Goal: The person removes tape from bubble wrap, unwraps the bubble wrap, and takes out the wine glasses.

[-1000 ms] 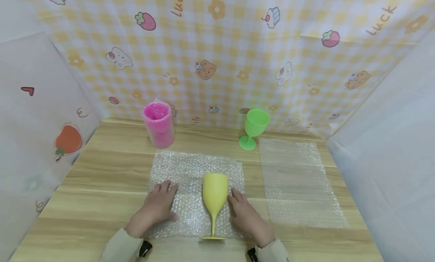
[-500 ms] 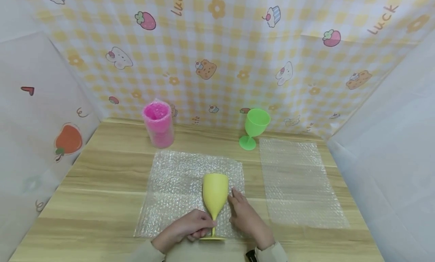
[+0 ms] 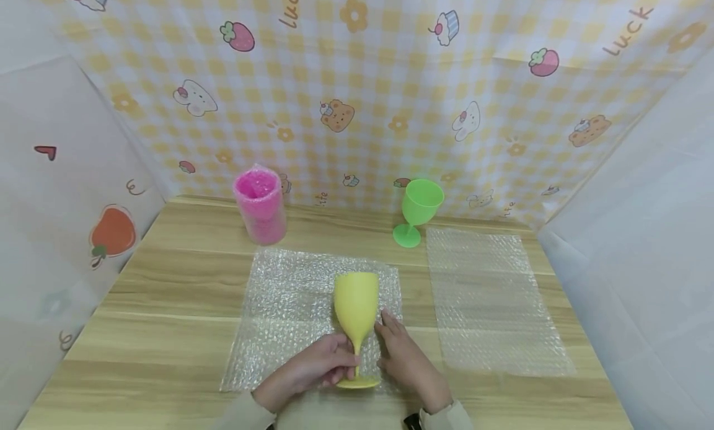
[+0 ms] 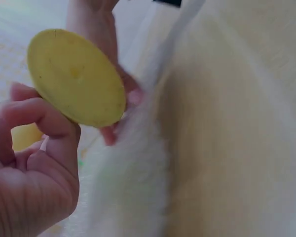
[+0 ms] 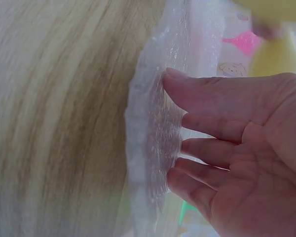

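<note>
A yellow goblet (image 3: 357, 303) is pinched at its stem by my left hand (image 3: 318, 365), low over a sheet of bubble wrap (image 3: 284, 306). Its cup points away from me, its foot toward me. In the left wrist view the round underside of the goblet's foot faces the camera, beside my curled left fingers (image 4: 44, 118). My right hand (image 3: 407, 355) rests at the right edge of the same sheet, close beside the goblet. The right wrist view shows its fingertips (image 5: 180, 180) on the bubble wrap, fingers nearly straight and nothing gripped.
Behind the sheet, at the back left, stands a pink cup wrapped in bubble wrap (image 3: 261, 207). A green goblet (image 3: 422, 202) stands upright at the back right. A second bubble wrap sheet (image 3: 493, 303) lies on the wooden table (image 3: 162, 306) to the right. Patterned cloth hangs behind.
My left hand has come off the sheet's left part and taken the goblet's stem. The goblet has tilted and risen slightly, its foot swinging up. My right hand has stayed put.
</note>
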The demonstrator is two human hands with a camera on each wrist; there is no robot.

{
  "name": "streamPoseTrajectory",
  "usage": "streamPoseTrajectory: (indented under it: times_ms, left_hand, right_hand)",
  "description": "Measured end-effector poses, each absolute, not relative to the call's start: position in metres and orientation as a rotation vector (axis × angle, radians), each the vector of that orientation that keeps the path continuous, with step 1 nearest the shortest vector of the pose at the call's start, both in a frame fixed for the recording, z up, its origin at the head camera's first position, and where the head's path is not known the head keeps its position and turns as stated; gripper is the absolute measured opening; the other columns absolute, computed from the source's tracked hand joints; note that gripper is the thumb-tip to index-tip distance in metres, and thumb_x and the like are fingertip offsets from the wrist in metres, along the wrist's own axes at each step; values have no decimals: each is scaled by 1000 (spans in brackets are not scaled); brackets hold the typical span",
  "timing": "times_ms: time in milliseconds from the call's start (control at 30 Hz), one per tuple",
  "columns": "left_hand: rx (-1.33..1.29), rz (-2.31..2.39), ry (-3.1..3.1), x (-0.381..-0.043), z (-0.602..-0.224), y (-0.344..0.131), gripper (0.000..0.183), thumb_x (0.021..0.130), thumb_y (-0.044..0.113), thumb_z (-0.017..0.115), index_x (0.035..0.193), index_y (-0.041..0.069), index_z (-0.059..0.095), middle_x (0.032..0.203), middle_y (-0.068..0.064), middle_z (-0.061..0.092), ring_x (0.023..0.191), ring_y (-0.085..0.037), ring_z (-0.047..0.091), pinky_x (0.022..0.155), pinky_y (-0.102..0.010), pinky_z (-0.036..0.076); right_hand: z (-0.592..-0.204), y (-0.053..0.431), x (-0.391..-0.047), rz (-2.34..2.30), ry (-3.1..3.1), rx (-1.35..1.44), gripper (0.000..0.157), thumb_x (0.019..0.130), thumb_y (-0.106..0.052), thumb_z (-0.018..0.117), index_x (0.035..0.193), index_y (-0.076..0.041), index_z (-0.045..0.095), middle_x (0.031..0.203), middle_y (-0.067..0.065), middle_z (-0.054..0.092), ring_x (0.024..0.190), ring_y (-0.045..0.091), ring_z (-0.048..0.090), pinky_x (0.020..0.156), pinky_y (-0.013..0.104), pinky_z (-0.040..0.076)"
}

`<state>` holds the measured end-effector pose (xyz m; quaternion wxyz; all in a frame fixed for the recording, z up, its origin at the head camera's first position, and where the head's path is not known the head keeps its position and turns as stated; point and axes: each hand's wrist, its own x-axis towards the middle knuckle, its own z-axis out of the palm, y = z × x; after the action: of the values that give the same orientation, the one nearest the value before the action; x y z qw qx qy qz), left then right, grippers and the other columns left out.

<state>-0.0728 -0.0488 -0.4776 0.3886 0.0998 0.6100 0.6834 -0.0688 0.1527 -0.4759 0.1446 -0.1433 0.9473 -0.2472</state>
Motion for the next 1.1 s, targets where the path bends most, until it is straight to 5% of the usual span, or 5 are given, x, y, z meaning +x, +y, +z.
streamPoseTrajectory:
  times_ms: [300, 600, 767, 933, 1100]
  left_hand:
    - [287, 1835, 2002, -136, -458, -39, 21, 86, 15, 59, 98, -2, 56, 83, -14, 63, 67, -15, 57, 63, -32, 54]
    - [266, 1855, 2412, -200, -455, -23, 28, 77, 20, 65, 102, 12, 54, 97, -2, 57, 92, -15, 53, 90, -34, 45]
    - [84, 1717, 2397, -222, -462, -12, 30, 84, 39, 57, 103, 16, 55, 100, 0, 56, 96, -15, 52, 91, -37, 45]
    - [25, 1649, 2399, -236, -475, -3, 38, 89, 36, 53, 121, 14, 51, 118, -5, 57, 113, -23, 51, 99, -41, 40]
    - [23, 1608, 2438, -249, -484, 4, 36, 92, 31, 48, 122, 13, 50, 113, -8, 60, 106, -24, 55, 91, -39, 46]
  right_hand:
    - [-472, 153, -68, -740, 2722, -432, 68, 71, -6, 69, 132, 4, 40, 147, 22, 21, 135, 39, 22, 108, 50, 23]
    - [-475, 155, -67, -737, 2713, -443, 66, 73, -9, 68, 132, 3, 41, 148, 20, 20, 136, 37, 21, 109, 50, 23]
    - [-476, 155, -67, -744, 2713, -443, 66, 74, -8, 68, 132, 2, 40, 148, 20, 20, 136, 37, 21, 109, 50, 23]
    - [-476, 154, -67, -748, 2705, -436, 65, 73, -8, 68, 131, 4, 41, 148, 21, 20, 136, 38, 20, 108, 50, 23]
    - [-478, 155, -68, -748, 2716, -437, 66, 72, -8, 69, 131, 4, 42, 147, 22, 21, 136, 37, 20, 108, 50, 23]
